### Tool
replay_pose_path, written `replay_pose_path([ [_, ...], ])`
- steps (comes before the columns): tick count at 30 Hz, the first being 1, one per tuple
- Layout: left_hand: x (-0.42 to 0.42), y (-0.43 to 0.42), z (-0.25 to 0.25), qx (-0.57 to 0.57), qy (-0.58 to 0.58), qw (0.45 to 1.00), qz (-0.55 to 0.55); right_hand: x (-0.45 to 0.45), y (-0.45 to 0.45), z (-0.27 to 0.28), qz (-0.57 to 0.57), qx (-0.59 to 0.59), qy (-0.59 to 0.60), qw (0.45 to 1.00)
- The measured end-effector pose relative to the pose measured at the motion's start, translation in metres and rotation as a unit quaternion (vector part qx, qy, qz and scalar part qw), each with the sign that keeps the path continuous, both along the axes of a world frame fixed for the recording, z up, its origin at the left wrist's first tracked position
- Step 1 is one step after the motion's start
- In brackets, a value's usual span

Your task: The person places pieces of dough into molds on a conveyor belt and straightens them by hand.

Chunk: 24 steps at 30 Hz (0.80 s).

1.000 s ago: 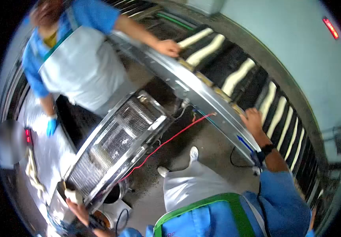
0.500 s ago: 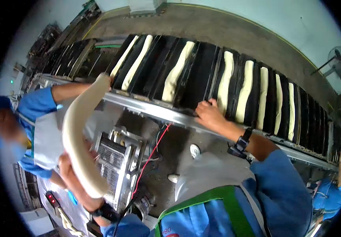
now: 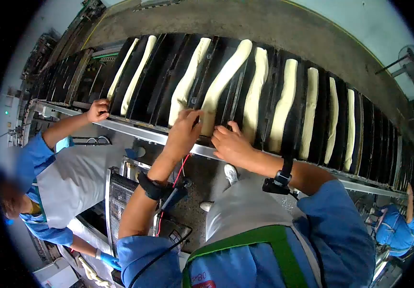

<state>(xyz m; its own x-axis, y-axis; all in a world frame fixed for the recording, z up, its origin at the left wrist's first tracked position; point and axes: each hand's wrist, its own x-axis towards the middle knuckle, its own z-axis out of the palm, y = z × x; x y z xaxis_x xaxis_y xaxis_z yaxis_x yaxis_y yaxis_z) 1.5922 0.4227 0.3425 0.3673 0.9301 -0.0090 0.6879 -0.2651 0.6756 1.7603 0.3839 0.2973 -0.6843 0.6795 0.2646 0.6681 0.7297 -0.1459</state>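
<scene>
A long pale dough strip [image 3: 227,73] lies in a black pan [image 3: 219,45], slanting so that its far end crosses the divider on the right. At its near end, my left hand [image 3: 183,134] has curled fingers against the dough; the fingertips are partly hidden. Just right of that end, my right hand [image 3: 234,146] is bent over the near rim of the pans, fingers closed and thumb raised. Another dough strip [image 3: 256,93] lies beyond my right thumb. To the left of my left hand, a wrinkled dough strip [image 3: 187,81] rests in its own pan.
The row of pans sits on a metal rail [image 3: 139,133]. At left, a co-worker's hand [image 3: 99,110] touches the pan edge, and their gloved hand [image 3: 109,259] is lower down. A mesh-topped machine [image 3: 123,192] and red cable [image 3: 180,170] are below. Another person [image 3: 396,229] works far right.
My left hand has brought the dough strip from the left side and laid it over the pan. My right hand has shifted left along the rim. The co-worker's hand has moved left.
</scene>
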Motion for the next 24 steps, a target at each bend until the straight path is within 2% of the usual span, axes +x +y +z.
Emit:
replay_pose_path([
  [1,0.000,0.004,-0.003,-0.050,-0.007,0.999,-0.019,0.000,0.001,0.002,0.001,0.000,0.003,1.000],
  [3,0.008,0.015,-0.008,-0.040,0.029,0.998,-0.045,-0.002,0.001,0.006,-0.005,-0.107,-0.064,0.992],
  [5,0.026,0.030,-0.014,-0.030,0.063,0.995,-0.074,-0.005,0.001,0.003,-0.015,-0.094,-0.056,0.994],
  [7,0.056,0.058,-0.017,0.144,0.098,0.983,-0.054,-0.006,0.003,0.005,-0.009,-0.117,-0.046,0.992],
  [8,0.069,0.076,-0.016,0.189,0.085,0.974,-0.091,-0.006,0.002,0.010,-0.021,-0.089,-0.064,0.994],
  [9,0.082,0.095,-0.015,0.235,0.072,0.961,-0.127,-0.009,0.003,0.010,-0.030,-0.114,-0.075,0.990],
  [10,0.094,0.107,-0.016,0.246,0.144,0.949,-0.133,-0.008,0.001,0.007,-0.021,-0.134,-0.053,0.989],
  [11,0.104,0.120,-0.016,0.252,0.142,0.948,-0.133,-0.007,0.003,0.006,-0.012,-0.149,-0.031,0.988],
  [12,0.113,0.131,-0.016,0.229,0.180,0.952,-0.098,-0.006,0.006,0.014,-0.021,-0.195,-0.044,0.980],
  [13,0.120,0.141,-0.017,0.204,0.218,0.952,-0.063,-0.006,0.006,0.007,-0.022,-0.192,-0.046,0.980],
  [15,0.119,0.157,-0.012,0.046,0.222,0.973,-0.032,-0.007,0.004,-0.006,-0.030,-0.077,-0.037,0.996],
  [16,0.107,0.182,-0.056,0.147,0.271,0.951,-0.033,-0.008,0.005,-0.005,-0.033,-0.041,-0.042,0.998],
  [19,0.105,0.171,-0.057,0.145,0.263,0.953,0.030,-0.009,0.006,-0.002,-0.026,-0.070,-0.041,0.996],
  [21,0.095,0.166,-0.072,0.028,0.248,0.963,-0.100,-0.008,0.009,0.006,-0.020,-0.111,-0.041,0.993],
  [22,0.080,0.165,-0.095,0.168,0.301,0.917,-0.202,-0.008,0.010,0.010,-0.016,-0.145,-0.044,0.988],
  [23,0.082,0.135,-0.061,0.180,0.325,0.894,-0.249,-0.006,0.000,0.009,-0.003,-0.144,-0.040,0.989],
  [24,0.074,0.126,-0.065,0.195,0.278,0.887,-0.312,-0.002,0.000,0.002,-0.027,-0.179,-0.040,0.983],
])
